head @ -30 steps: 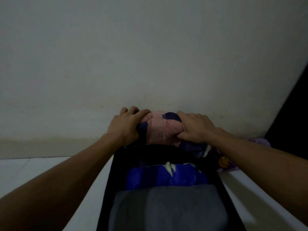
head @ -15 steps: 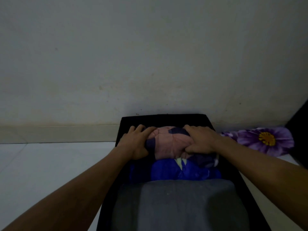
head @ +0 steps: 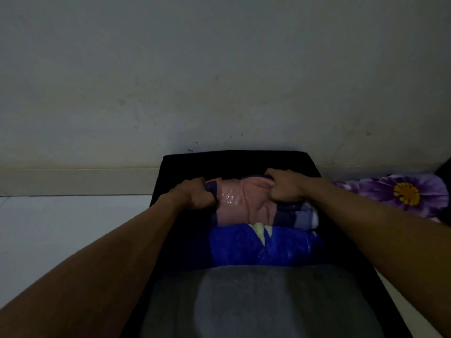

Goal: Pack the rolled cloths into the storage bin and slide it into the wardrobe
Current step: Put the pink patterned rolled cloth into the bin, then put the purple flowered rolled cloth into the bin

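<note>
head view: the left hand and right hand are both curled closed on the 2 ends of the rolled pink and dark purple cloth, which sits in the far part of the black rectangular fabric storage bin, short of its far wall. just nearer lies the rolled bright blue cloth with pale markings, touching the pink roll, and nearest the camera the folded grey cloth fills the bin's width.

the pink roll looks soft and light; it creases and bulges between the fists, so it should squash to fit but could spring loose or unroll if freed too early. holding it at both ends, as now, seems the sound grip. part of its surface has a slight sheen, maybe smooth and slippery. the bin's walls look like thin dark fabric, likely floppy, so i would judge its rim or base the better place to push.

the bin rests on the pale smooth floor against the plain wall. a purple cloth with a yellow-centred flower print lies outside, right of the bin.
</note>
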